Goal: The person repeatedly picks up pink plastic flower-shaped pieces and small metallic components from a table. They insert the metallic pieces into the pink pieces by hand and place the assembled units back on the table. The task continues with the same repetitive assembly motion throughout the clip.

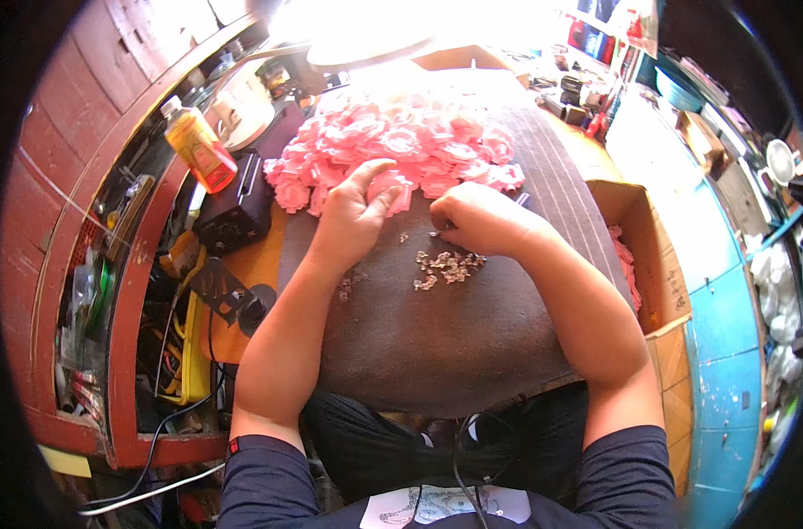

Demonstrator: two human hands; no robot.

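Between its thumb and fingers, my left hand [353,212] grips a pink artificial flower [391,189], held at the near edge of a large heap of pink artificial flowers [401,141]. My right hand [472,218] is beside it, with the fingers pinched together and pointing down; whatever they hold is hidden or too small to name. Just below that hand, a small pile of shiny clear bits [450,268] lies on the dark cloth [419,344]. A few more bits [350,284] are scattered near my left wrist.
An open cardboard box [657,256] with pink flowers inside stands at the right. On the left are a black box-shaped device [235,207], a bottle of orange-red liquid [198,145] and a black stand [234,295]. A bright lamp [366,48] hangs over the far end.
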